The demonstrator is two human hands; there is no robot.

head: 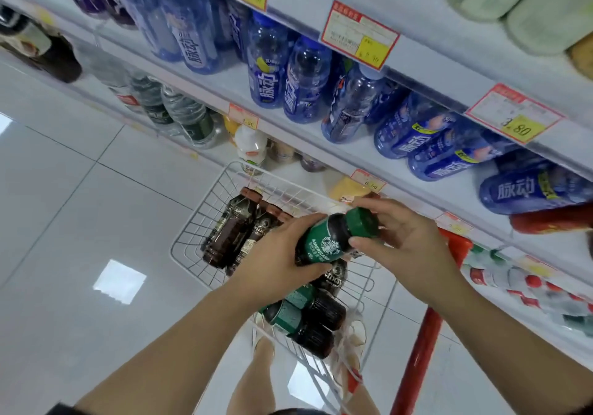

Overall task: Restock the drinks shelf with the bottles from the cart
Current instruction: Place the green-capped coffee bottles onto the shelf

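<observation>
Green-labelled dark bottle (330, 241), white wire cart (192, 238), blue bottles (288, 77).

There's the price tag marked 3.80 (516, 114), red border, yellow patch. Just below and left of it, blue sports-drink bottles (414, 132) lie on their sides. Above it, pale green containers (542, 20). Well below it, red-capped clear bottles (487, 278). Far to its left, green-labelled water bottles (189, 116) and glossy white floor tiles (64, 190).
</observation>
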